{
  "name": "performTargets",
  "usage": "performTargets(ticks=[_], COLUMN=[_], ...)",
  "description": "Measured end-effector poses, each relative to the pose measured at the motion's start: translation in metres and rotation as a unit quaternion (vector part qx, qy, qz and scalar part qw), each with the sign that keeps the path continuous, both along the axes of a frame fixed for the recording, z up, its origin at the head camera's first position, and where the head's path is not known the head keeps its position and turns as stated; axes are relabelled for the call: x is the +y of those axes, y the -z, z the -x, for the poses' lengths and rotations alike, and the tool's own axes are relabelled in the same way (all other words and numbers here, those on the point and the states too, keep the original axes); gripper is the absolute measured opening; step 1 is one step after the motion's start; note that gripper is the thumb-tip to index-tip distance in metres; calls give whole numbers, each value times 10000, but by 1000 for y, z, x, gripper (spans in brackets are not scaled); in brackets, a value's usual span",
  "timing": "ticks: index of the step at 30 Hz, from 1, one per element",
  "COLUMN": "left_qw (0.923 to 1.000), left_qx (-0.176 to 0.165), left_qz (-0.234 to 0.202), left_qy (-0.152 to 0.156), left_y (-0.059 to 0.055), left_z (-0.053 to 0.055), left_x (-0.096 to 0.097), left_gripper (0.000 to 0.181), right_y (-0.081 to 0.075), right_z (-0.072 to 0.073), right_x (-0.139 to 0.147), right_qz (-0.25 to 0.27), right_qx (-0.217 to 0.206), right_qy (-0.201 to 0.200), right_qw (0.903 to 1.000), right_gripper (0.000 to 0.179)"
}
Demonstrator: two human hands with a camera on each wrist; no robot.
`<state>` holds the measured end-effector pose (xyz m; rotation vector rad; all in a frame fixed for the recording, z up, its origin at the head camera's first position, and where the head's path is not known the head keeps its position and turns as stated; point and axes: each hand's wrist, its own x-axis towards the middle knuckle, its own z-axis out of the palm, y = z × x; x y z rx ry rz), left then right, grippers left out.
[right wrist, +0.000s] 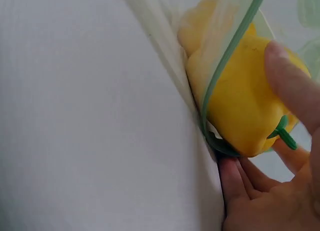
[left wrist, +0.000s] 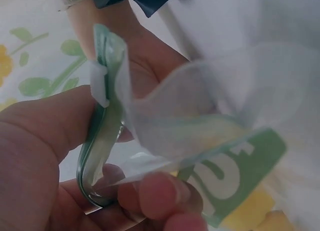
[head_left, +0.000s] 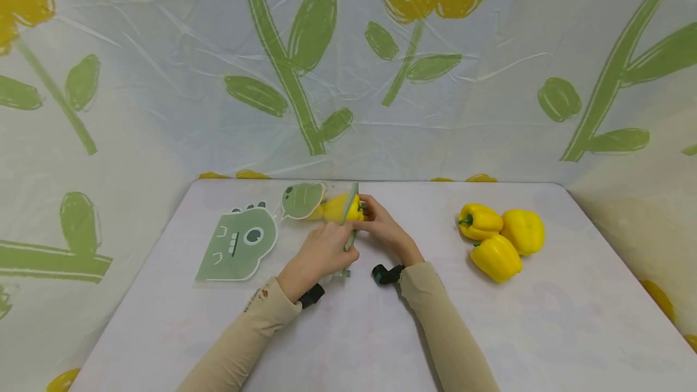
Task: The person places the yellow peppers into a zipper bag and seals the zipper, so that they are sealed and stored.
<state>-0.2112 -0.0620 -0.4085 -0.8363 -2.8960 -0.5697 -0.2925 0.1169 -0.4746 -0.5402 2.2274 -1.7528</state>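
Observation:
A clear zip bag [head_left: 302, 201] with green dinosaur prints and a green zip edge lies at the left centre of the table. My left hand [head_left: 327, 250] pinches the green-edged mouth [left wrist: 97, 146], which gapes in the left wrist view. At that mouth, my right hand [head_left: 383, 225] grips a yellow bell pepper [right wrist: 245, 91], thumb on top and fingers below. The pepper is partly inside, its green stem pointing out toward the palm. Deeper in the bag, another yellow shape [right wrist: 197, 26] shows through the plastic.
Three more yellow bell peppers [head_left: 498, 235] sit grouped on the right side of the white table [head_left: 359, 343]. A large green dinosaur print [head_left: 239, 247] on clear plastic lies flat at the left. Behind the table hangs a flower-patterned cloth [head_left: 348, 89].

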Motion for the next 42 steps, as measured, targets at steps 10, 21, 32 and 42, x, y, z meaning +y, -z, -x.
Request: performTargets(ticks=[10,21,32,42], left_qw=[10000,9997,9996,9997], left_qx=[-62,-243,-150,-104], left_qz=[2,-11,-240,-204], left_qy=[-63,-90,57,40], left_y=[-2,-2,-2,0], left_z=[0,2,1,3], left_x=[1,-2,-2,-3], left_gripper=[12,12,12,17], right_y=[-1,-4,-6,-8], right_z=[0,-2,0,-1], right_x=[-12,-14,-26,-33], right_qz=[-610,-447,-829,-1032], right_qx=[385,476,489,332], right_qy=[557,299,1036,1194], right_qw=[9958,9974,9900,9869], right_gripper=[67,63,62,66])
